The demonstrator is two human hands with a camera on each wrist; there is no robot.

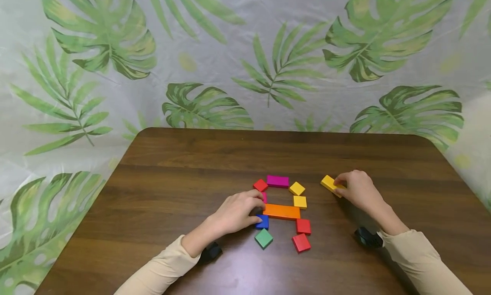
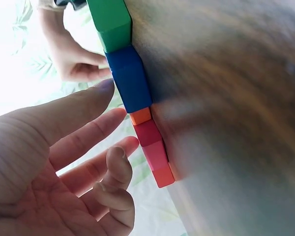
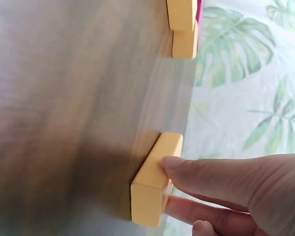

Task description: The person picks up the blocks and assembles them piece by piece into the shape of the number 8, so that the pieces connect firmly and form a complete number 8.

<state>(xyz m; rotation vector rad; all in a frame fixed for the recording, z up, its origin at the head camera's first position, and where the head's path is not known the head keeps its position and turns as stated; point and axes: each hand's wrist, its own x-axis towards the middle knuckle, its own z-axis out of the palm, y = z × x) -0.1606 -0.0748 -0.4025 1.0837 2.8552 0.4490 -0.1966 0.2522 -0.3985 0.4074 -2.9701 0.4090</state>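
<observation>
My right hand (image 1: 358,190) pinches a long yellow block (image 1: 328,182) between thumb and fingers, right of the other blocks. The right wrist view shows the thumb on one face of this yellow block (image 3: 155,167), with its lower side at the tabletop. Over the left side of the arrangement, my left hand (image 1: 235,212) has its fingers spread loosely. Its thumb tip is right at the blue block (image 2: 130,81), and the other fingertips reach close to the orange block (image 1: 283,212) and pink block (image 1: 264,197). The left hand partly covers the pink block in the head view.
Above the orange block are a red block (image 1: 260,185), a magenta block (image 1: 278,181) and two yellow squares (image 1: 300,202). Below it lie a green block (image 1: 264,238) and two red squares (image 1: 303,227). A leaf-patterned curtain (image 1: 207,107) hangs behind the wooden table (image 1: 172,158).
</observation>
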